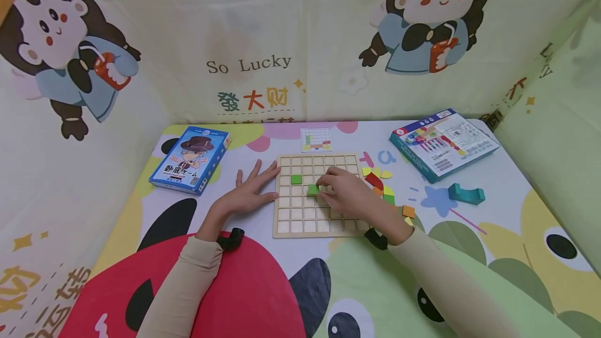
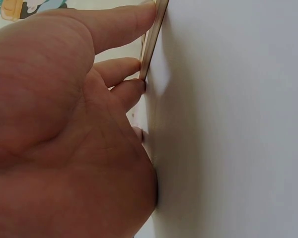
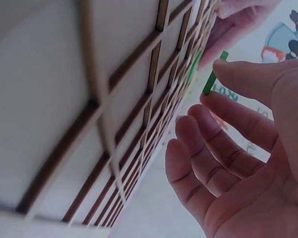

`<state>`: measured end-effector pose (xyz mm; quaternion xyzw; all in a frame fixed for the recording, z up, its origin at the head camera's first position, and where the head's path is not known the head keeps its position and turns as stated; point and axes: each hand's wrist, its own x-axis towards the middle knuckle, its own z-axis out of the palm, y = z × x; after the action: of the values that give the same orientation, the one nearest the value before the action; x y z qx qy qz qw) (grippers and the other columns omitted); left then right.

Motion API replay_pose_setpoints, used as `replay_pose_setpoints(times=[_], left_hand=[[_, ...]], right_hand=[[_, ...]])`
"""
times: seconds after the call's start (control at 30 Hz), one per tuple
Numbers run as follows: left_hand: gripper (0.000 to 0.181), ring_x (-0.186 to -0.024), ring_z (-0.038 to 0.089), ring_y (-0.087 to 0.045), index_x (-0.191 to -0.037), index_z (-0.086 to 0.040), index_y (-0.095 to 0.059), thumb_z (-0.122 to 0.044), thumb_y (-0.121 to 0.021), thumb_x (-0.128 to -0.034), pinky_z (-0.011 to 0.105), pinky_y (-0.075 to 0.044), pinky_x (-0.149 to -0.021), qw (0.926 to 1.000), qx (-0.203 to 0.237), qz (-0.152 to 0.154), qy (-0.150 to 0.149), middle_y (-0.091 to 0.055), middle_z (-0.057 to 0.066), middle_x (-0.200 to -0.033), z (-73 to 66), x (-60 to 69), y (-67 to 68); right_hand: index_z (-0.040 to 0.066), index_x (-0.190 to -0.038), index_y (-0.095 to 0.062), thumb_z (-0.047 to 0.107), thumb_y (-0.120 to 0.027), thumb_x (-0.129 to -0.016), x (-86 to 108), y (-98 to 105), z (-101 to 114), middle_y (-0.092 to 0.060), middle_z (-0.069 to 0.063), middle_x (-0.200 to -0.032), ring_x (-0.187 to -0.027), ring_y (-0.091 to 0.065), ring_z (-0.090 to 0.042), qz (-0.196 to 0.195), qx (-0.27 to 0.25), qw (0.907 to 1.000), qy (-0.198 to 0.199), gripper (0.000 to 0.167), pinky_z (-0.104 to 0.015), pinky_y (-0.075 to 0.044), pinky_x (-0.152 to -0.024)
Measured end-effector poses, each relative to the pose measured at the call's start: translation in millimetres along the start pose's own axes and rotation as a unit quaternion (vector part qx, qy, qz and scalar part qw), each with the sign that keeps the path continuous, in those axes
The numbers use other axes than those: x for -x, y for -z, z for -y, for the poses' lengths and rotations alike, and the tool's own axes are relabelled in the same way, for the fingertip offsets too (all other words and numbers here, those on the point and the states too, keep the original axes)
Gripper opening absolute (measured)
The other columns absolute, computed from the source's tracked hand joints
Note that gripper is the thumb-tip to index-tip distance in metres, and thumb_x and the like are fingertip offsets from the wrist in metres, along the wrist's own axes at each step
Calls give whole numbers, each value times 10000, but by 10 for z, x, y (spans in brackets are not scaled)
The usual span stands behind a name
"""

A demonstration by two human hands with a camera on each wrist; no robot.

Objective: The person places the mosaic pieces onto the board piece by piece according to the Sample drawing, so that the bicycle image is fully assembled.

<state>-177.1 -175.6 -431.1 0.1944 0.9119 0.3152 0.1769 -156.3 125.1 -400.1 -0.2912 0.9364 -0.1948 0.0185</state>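
In the head view a wooden grid board lies flat, with one green square in a cell toward its upper left. The right hand is over the board and pinches a second green square between thumb and index finger; the right wrist view shows this green piece edge-on, off the grid. Fingers of the left hand are spread, and their tips touch the board's left edge. The left wrist view has the left palm beside the board's edge.
A small pattern card lies behind the board. Right of the board are several coloured pieces, among them an orange one. A blue box stands at left, a teal-edged box at right, with a teal block in front.
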Motion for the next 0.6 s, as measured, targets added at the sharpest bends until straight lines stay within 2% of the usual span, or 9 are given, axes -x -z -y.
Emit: replay_pose_setpoints(times=[0.1,0.37,0.6], left_hand=[[782,-1676,377,144,-1703,-220,-249,-342,-639,-1036,728,227,-1238,10000,11,13,-13,-121,30,-1812,7,3,4],[778,-1675,381,145,-1701,-225,-259,-349,-641,-1034,731,231,-1234,10000,40,24,10,-126,35,-1811,9,-13,0],[781,-1675,389,140,-1698,-220,-268,-349,-649,-1028,739,234,-1228,9999,120,14,-14,-131,45,-1810,4,-1,11]], right_hand=[[97,-1187,-789,236,-787,-966,-68,-32,47,-709,-69,-1091,-938,-643,-185,9,68,9999,105,261,-346,-619,-847],[113,-1182,-793,254,-774,-977,-235,-83,131,-720,-49,-1078,-919,-632,-170,195,206,9996,74,250,-319,-599,-833],[111,-1215,-785,267,-778,-975,-306,-117,174,-715,-55,-1111,-922,-648,-164,278,304,9991,42,286,-313,-610,-837]])
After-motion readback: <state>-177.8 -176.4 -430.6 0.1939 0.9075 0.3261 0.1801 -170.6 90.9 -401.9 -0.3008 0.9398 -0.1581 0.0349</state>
